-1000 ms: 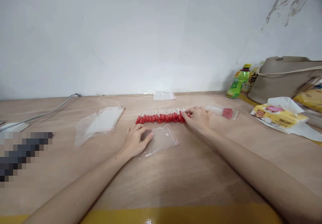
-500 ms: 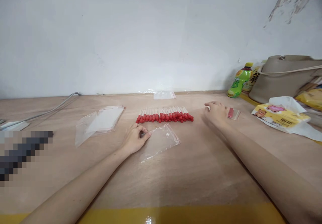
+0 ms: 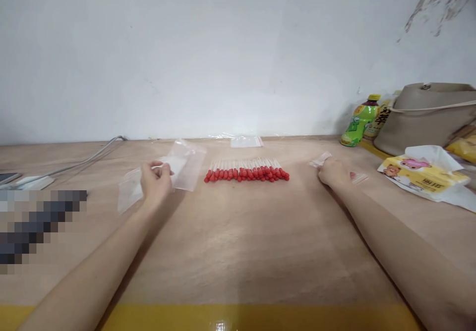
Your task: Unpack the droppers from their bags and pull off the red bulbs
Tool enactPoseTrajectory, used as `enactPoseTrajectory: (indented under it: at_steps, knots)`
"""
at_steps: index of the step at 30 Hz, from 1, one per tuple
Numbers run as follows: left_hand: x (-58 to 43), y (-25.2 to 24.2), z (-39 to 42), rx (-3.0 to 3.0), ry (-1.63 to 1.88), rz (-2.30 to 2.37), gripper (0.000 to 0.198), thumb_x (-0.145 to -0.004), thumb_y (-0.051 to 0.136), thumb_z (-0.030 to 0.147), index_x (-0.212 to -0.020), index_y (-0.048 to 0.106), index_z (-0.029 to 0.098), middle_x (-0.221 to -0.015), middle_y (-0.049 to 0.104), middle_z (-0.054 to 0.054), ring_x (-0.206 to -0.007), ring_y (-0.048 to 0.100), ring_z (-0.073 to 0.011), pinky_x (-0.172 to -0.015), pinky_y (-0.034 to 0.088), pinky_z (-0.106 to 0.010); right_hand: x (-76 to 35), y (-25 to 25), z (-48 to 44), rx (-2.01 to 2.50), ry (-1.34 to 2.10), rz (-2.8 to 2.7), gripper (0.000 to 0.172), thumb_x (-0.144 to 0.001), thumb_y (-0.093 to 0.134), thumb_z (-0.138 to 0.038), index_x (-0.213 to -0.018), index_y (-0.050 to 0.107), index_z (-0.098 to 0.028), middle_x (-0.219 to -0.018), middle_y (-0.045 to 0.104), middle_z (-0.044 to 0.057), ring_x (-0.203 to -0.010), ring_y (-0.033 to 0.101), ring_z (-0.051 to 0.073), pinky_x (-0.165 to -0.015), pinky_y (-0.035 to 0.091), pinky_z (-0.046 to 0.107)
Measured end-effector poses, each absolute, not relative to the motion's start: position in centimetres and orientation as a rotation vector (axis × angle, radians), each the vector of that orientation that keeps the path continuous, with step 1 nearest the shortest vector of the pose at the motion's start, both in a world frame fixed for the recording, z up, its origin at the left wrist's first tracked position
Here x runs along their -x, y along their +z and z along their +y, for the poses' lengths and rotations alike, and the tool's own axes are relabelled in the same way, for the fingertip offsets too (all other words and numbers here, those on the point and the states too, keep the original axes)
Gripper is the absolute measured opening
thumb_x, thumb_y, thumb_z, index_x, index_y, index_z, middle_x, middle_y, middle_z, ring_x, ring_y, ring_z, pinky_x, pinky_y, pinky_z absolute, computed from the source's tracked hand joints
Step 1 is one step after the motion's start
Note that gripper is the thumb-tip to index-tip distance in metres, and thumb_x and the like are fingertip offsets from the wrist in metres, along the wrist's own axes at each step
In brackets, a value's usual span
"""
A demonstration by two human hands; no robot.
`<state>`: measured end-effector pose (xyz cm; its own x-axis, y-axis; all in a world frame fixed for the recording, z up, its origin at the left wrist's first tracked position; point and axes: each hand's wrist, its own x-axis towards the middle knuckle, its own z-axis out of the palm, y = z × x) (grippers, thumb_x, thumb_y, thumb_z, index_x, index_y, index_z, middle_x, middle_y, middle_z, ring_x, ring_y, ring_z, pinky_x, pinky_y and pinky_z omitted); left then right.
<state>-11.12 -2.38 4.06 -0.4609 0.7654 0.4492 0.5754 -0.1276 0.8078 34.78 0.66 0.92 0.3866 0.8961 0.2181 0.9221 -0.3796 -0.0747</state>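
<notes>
My left hand (image 3: 155, 180) is closed, thumb against fingers, on a clear zip bag (image 3: 191, 165) that stands out to its right. Partly behind this hand lies a stack of flat clear bags (image 3: 129, 192). Red-tipped white sticks (image 3: 247, 173) lie side by side in a row between my hands, tips towards me. My right hand (image 3: 333, 172) is closed over a small zip bag (image 3: 359, 178) with something red in it. Clear plastic (image 3: 320, 160) sticks out past its fingertips, and the grip itself is partly hidden.
Another flat clear bag (image 3: 246, 141) lies near the wall. At right are a green drink bottle (image 3: 360, 122), a beige bag (image 3: 416, 120) and a yellow tissue pack (image 3: 424, 172). A grey cable (image 3: 89, 160) runs across the left side.
My left hand has carried the clear zip bag leftward from in front of the sticks to the stack. My right hand has moved right and closed over the small zip bag.
</notes>
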Motion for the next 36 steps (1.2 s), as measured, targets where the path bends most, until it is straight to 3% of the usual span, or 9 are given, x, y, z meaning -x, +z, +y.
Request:
enactPoseTrajectory:
  at_steps: [5, 9, 12, 15, 18, 23, 29, 34, 36]
  knots:
    - [15.7, 5.6, -2.4, -1.383, 1.41, 2.513, 0.024, -0.074, 0.056, 0.028, -0.09, 0.045, 0.015, -0.081, 0.055, -0.003, -0.089, 0.051, -0.0297, -0.074, 0.031, -0.046, -33.7, 1.7, 0.3, 2.399, -0.057, -1.801, 0.028, -0.073, 0.049, -0.01, -0.098, 0.06, -0.004, -0.09, 0.061, 0.023, -0.086, 0.06, 0.03, -0.069, 0.044, 0.035]
    - [15.3, 5.1, -2.8, -1.48, 1.355, 2.688, 0.025, -0.077, 0.051, 0.032, -0.095, 0.049, 0.014, -0.111, 0.049, -0.011, -0.113, 0.033, -0.041, -0.082, 0.022, -0.057, -32.6, 4.7, -0.6, 2.336, -0.108, -1.732, 0.032, -0.078, 0.042, -0.012, -0.108, 0.053, -0.004, -0.093, 0.058, 0.023, -0.086, 0.058, 0.03, -0.068, 0.044, 0.037]
    - [13.0, 4.5, -2.9, -1.734, 1.379, 2.761, 0.029, -0.077, 0.05, 0.029, -0.102, 0.05, 0.014, -0.117, 0.045, -0.015, -0.114, 0.032, -0.0394, -0.085, 0.025, -0.055, -29.4, 7.5, -2.7, 1.746, -0.411, -1.689, 0.034, -0.084, 0.036, -0.017, -0.116, 0.046, -0.009, -0.1, 0.053, 0.02, -0.091, 0.054, 0.029, -0.073, 0.042, 0.039]
    - [10.1, 4.0, -3.5, -2.052, 1.48, 2.626, 0.029, -0.078, 0.051, 0.029, -0.104, 0.052, 0.016, -0.121, 0.044, -0.013, -0.113, 0.035, -0.0349, -0.089, 0.026, -0.052, -23.9, 8.1, -6.0, 1.224, -0.288, -1.989, 0.028, -0.089, 0.031, -0.021, -0.11, 0.049, -0.015, -0.096, 0.053, 0.012, -0.083, 0.053, 0.021, -0.075, 0.04, 0.035]
    - [7.6, 3.6, -4.6, -2.335, 1.528, 2.319, 0.026, -0.081, 0.049, 0.029, -0.103, 0.052, 0.018, -0.12, 0.047, -0.011, -0.112, 0.037, -0.0302, -0.092, 0.026, -0.048, -18.6, 5.8, -9.2, 1.017, -0.132, -2.234, 0.028, -0.093, 0.028, -0.026, -0.091, 0.055, -0.02, -0.078, 0.054, 0.002, -0.069, 0.05, 0.015, -0.068, 0.038, 0.029]
    - [4.6, 3.3, -6.7, -2.592, 1.484, 1.75, 0.015, -0.083, 0.049, 0.027, -0.094, 0.056, 0.019, -0.11, 0.053, -0.008, -0.108, 0.043, -0.0253, -0.093, 0.03, -0.044, -15.2, 1.7, -10.9, 0.621, -0.279, -2.5, 0.028, -0.091, 0.031, -0.015, -0.092, 0.059, -0.019, -0.077, 0.056, 0.004, -0.07, 0.044, 0.014, -0.065, 0.032, 0.027]
    - [2.2, 2.9, -9.2, -2.607, 1.009, 0.98, 0.021, -0.088, 0.041, 0.021, -0.102, 0.057, 0.019, -0.108, 0.058, -0.006, -0.103, 0.053, -0.0153, -0.09, 0.042, -0.03, -18.1, 1.0, -8.8, 1.024, -0.04, -2.022, 0.026, -0.087, 0.045, -0.033, -0.074, 0.061, -0.018, -0.071, 0.057, 0.003, -0.071, 0.047, 0.014, -0.069, 0.032, 0.029]
    - [1.7, 2.6, -9.6, -2.684, 0.508, 0.791, 0.039, -0.09, 0.039, 0.026, -0.129, 0.04, 0.025, -0.136, 0.04, -0.005, -0.125, 0.037, -0.017, -0.104, 0.033, -0.037, -20.9, -0.4, -7.1, 1.366, 0.42, -1.84, 0.037, -0.084, 0.043, -0.045, -0.064, 0.055, -0.017, -0.056, 0.053, -0.001, -0.053, 0.046, 0.011, -0.053, 0.03, 0.024]
    - [2.0, 2.6, -9.2, -2.704, 0.433, 0.78, 0.042, -0.09, 0.04, 0.028, -0.132, 0.036, 0.026, -0.139, 0.036, -0.004, -0.127, 0.034, -0.0178, -0.105, 0.03, -0.039, -21.3, -0.4, -7.0, 1.434, 0.481, -1.901, 0.04, -0.082, 0.043, -0.05, -0.061, 0.055, -0.018, -0.055, 0.054, -0.002, -0.052, 0.045, 0.011, -0.054, 0.03, 0.025]
